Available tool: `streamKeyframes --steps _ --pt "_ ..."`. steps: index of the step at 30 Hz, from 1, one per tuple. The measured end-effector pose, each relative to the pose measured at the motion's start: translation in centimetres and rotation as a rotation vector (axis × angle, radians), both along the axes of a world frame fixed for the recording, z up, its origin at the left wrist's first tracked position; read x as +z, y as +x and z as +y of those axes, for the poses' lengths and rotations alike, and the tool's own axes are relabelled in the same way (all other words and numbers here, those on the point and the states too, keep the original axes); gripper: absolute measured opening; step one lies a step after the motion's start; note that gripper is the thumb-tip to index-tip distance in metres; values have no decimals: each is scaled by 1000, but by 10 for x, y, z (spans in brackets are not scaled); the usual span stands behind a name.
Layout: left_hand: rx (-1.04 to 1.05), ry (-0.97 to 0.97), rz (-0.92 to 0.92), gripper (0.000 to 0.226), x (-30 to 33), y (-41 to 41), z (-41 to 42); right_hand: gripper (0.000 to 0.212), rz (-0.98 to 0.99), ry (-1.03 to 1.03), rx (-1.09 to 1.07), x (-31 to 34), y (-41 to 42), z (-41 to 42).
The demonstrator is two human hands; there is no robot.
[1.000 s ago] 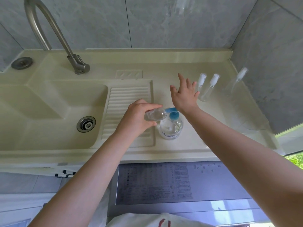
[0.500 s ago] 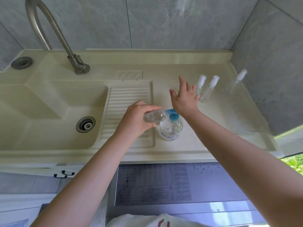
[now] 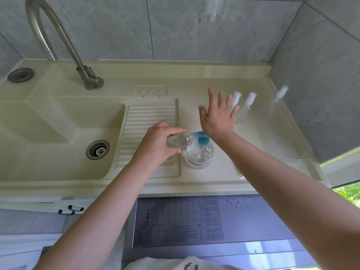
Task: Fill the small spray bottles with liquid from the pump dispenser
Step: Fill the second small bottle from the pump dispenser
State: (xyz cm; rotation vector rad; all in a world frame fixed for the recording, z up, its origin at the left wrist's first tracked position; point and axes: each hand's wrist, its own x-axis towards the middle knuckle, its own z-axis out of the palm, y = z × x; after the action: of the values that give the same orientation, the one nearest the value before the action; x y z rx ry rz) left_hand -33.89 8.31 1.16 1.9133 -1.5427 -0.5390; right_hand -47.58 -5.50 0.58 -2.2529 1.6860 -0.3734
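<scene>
We look down on a cream counter (image 3: 224, 178) with a moulded sink (image 3: 58, 133) at its left. A steel drain (image 3: 97, 149) sits in the basin floor, and a ribbed draining board (image 3: 150, 121) slopes beside it. A curved steel tap (image 3: 64, 43) rises from the back ledge; a round metal cap (image 3: 20, 75) lies at the far left corner. Grey marbled wall tiles (image 3: 194, 28) close the back and right side. Below the counter edge we see a grey appliance top (image 3: 194, 219) with printed text and a few water drops. A strip of green shows through glass at the lower right.

The pump dispenser (image 3: 199, 152), clear with a blue head, stands upright on the counter just right of the draining board. Our left hand (image 3: 157, 145) has its fingers wrapped round a small spray bottle (image 3: 179, 141), capless and tilted on its side, its mouth up against the blue spout. It holds clear liquid. Our right hand (image 3: 217, 117) is above the pump with fingers straight and spread, gripping nothing; the heel of the palm is at the pump head, though we cannot tell whether it touches.

Two capped spray bottles (image 3: 243, 108) stand side by side just beyond the right fingertips. A third capped bottle (image 3: 275, 104) stands apart, near the right wall.
</scene>
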Motion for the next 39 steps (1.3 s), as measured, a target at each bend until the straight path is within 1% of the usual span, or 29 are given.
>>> streamKeyframes --steps 7,12,15,19,22,26,30,31,34,36,39 --pt "0 7 -9 68 -2 0 -1 58 10 -46 -18 -10 -1 8" --pt "-9 -4 -15 67 -3 1 -1 57 -95 -41 -29 -4 -4 7" --pt "-8 -10 -19 67 -2 1 -1 58 -78 -50 -4 -4 -5 4" --pt "-10 -8 -6 67 -2 0 -3 57 -101 14 -14 -11 -1 7" --pt "-10 1 -5 67 -3 0 -4 56 -72 -91 3 -13 1 11" --pt "-20 -2 -13 66 -2 0 -4 61 -69 -72 1 -4 -6 8" --pt "-17 -6 -10 67 -2 3 -4 61 41 -193 67 -3 -4 7" --pt "-17 -5 -12 67 -3 4 -5 60 65 -174 72 -6 -3 7" --pt "-21 4 -14 67 -3 4 -4 58 56 -14 28 -13 -2 9" --pt "-24 8 -13 68 -3 4 -4 59 70 -13 27 -15 -2 9" --pt "-21 2 -13 68 -3 4 -4 61 25 -19 19 -9 -3 5"
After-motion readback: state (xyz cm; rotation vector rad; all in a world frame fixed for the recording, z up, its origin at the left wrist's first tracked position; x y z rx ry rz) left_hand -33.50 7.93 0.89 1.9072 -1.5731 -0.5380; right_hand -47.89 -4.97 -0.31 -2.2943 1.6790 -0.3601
